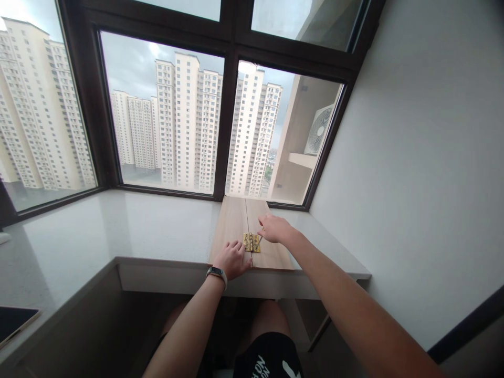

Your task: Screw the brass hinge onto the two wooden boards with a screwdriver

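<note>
Two pale wooden boards (232, 223) lie side by side on the white sill, a thin dark seam between them. A brass-coloured hinge (251, 242) lies across that seam. My left hand (232, 259), with a banded watch at the wrist, rests at the boards' near edge, its fingers spread beside the hinge's left leaf and its thumb near the seam. My right hand (273, 228) is closed round a thin screwdriver (260, 241), whose shaft slants down to the hinge's right leaf. Most of the screwdriver's handle is hidden by the fingers.
The white sill (169, 226) runs along dark-framed windows, with a white wall (413, 157) at the right. A dark flat device (16, 321) lies at the lower left. My legs are below the sill's front edge, beside an open compartment.
</note>
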A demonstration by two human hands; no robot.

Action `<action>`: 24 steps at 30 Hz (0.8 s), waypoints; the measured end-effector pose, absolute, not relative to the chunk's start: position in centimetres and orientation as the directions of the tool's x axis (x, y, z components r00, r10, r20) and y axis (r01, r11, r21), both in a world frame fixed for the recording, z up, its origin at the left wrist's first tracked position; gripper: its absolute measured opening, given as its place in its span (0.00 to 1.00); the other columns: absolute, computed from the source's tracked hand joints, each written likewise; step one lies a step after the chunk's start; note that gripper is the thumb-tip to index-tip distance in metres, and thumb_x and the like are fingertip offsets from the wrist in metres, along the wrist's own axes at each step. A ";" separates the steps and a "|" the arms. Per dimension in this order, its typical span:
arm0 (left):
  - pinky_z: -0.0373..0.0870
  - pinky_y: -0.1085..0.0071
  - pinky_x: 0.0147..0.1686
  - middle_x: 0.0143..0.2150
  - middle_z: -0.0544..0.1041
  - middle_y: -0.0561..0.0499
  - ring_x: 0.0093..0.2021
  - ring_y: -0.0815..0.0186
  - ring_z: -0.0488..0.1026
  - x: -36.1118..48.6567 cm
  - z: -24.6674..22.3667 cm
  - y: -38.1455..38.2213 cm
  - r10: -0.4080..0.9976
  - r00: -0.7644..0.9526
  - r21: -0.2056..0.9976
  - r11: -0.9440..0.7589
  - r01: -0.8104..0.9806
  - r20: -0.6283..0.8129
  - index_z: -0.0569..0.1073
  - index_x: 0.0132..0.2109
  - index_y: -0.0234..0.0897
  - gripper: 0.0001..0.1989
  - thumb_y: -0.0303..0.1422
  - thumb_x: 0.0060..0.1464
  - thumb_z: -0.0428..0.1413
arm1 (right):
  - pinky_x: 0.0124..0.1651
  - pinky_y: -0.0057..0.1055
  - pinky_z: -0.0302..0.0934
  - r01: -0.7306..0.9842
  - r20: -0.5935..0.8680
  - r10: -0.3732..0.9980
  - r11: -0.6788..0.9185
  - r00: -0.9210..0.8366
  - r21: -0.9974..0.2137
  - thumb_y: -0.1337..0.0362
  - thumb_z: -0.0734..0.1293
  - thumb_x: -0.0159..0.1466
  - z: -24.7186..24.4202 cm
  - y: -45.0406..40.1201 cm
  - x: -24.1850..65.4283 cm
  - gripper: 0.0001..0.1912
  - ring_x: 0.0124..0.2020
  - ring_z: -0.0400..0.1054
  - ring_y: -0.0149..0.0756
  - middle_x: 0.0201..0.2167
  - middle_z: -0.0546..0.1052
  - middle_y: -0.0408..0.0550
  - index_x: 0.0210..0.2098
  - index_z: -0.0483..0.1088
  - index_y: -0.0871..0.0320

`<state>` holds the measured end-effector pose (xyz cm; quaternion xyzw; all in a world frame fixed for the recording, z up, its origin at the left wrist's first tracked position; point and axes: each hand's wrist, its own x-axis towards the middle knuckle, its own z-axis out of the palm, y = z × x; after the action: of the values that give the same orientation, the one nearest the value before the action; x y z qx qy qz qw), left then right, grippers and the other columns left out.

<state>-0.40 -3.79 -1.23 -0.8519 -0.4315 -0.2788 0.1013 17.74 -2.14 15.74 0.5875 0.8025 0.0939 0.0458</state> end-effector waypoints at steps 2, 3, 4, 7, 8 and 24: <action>0.63 0.53 0.56 0.49 0.75 0.39 0.54 0.51 0.69 -0.4 -1.2 -3.8 0.678 0.472 0.067 -0.607 0.792 0.563 0.73 0.50 0.36 0.19 0.47 0.65 0.50 | 0.43 0.36 0.63 0.936 -0.002 0.952 0.301 -0.306 0.183 0.54 0.66 0.66 15.8 -1.9 17.9 0.20 0.47 0.73 0.45 0.58 0.71 0.58 0.55 0.67 0.54; 0.64 0.53 0.55 0.49 0.75 0.39 0.54 0.51 0.69 -0.4 -1.2 -3.8 0.678 0.472 0.067 -0.607 0.792 0.564 0.73 0.50 0.36 0.19 0.47 0.65 0.50 | 0.43 0.35 0.63 0.935 -0.014 0.951 0.308 -0.310 0.178 0.57 0.66 0.66 15.7 -1.8 17.9 0.19 0.47 0.73 0.44 0.58 0.70 0.58 0.55 0.66 0.55; 0.64 0.53 0.55 0.49 0.75 0.39 0.53 0.51 0.69 -0.4 -1.2 -3.8 0.678 0.471 0.067 -0.607 0.792 0.565 0.73 0.50 0.36 0.19 0.47 0.65 0.50 | 0.42 0.34 0.63 0.933 -0.020 0.948 0.315 -0.317 0.175 0.59 0.66 0.66 15.7 -1.7 17.9 0.18 0.47 0.73 0.43 0.58 0.70 0.57 0.54 0.66 0.55; 0.64 0.53 0.55 0.48 0.75 0.39 0.53 0.51 0.69 -0.3 -1.2 -3.8 0.676 0.468 0.068 -0.606 0.793 0.569 0.73 0.50 0.37 0.19 0.47 0.65 0.50 | 0.41 0.32 0.61 0.930 -0.013 0.943 0.329 -0.331 0.167 0.63 0.66 0.66 15.6 -1.6 18.0 0.13 0.46 0.72 0.41 0.53 0.73 0.55 0.50 0.68 0.56; 0.64 0.53 0.55 0.48 0.75 0.39 0.53 0.51 0.69 -0.3 -1.2 -3.8 0.676 0.468 0.069 -0.606 0.792 0.570 0.73 0.50 0.36 0.19 0.47 0.65 0.50 | 0.40 0.31 0.61 0.929 -0.007 0.942 0.331 -0.334 0.165 0.64 0.66 0.66 15.6 -1.6 18.0 0.11 0.45 0.72 0.40 0.52 0.74 0.54 0.48 0.68 0.56; 0.64 0.53 0.56 0.49 0.75 0.39 0.54 0.51 0.69 -0.3 -1.1 -3.9 0.685 0.468 0.075 -0.603 0.794 0.558 0.73 0.50 0.36 0.19 0.46 0.65 0.51 | 0.44 0.35 0.64 0.918 0.037 0.948 0.295 -0.315 0.264 0.65 0.62 0.65 16.3 -2.8 16.4 0.14 0.46 0.74 0.46 0.47 0.79 0.57 0.47 0.76 0.57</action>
<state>-0.30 -3.90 -1.07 -0.8512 -0.4343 -0.2780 0.0980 16.42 -2.82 16.33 0.5816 0.8022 0.1188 0.0631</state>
